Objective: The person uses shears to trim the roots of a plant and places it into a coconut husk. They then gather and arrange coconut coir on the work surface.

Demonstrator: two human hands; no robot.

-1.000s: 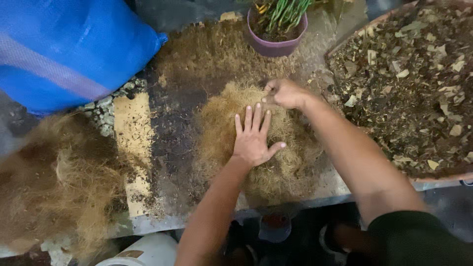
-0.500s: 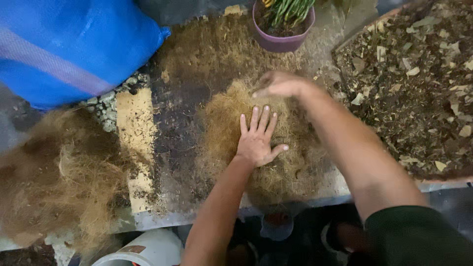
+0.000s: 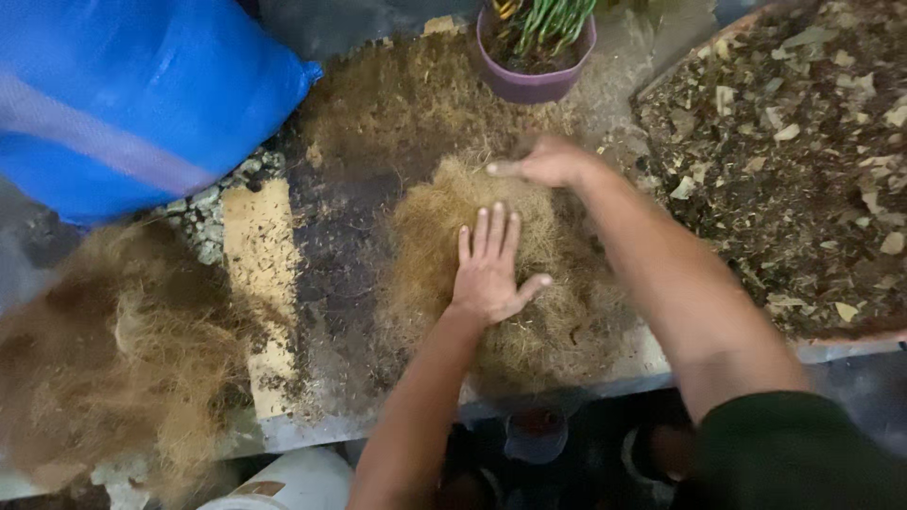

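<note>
A flat mat of brown coconut fibre [image 3: 557,316] lies on the dirty work surface [image 3: 331,274]. My left hand [image 3: 489,269] presses flat on the middle of the mat, fingers spread and apart. My right hand [image 3: 543,162] rests at the mat's far edge, fingers extended toward the left, blurred by motion; whether it pinches any fibre I cannot tell.
A purple pot with a green plant [image 3: 537,47] stands just beyond the mat. A blue sack [image 3: 123,104] lies at the upper left, a loose heap of fibre [image 3: 113,349] at the lower left. A tray of dry potting mix [image 3: 803,161] fills the right. A white bucket [image 3: 293,482] sits below the edge.
My right hand has slid leftward along the mat's far edge. My left hand stays pressed flat on the fibre.
</note>
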